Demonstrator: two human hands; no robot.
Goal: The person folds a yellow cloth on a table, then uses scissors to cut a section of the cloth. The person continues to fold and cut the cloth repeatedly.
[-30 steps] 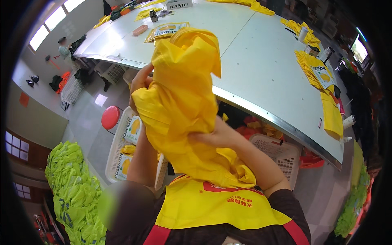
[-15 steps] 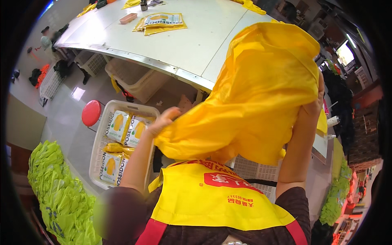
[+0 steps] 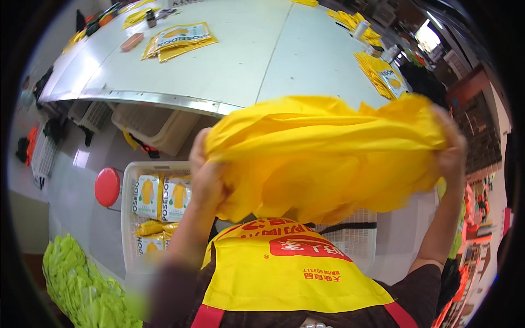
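While the yellow cloth is spread loose and wrinkled, not yet flat, in front of the apron, flat packets sit finished-looking in the white basket at left, and more packets lie on the far surface. The left hand has its fingers closed around the cloth's left end; the right hand, blurred, appears to grasp the right end.
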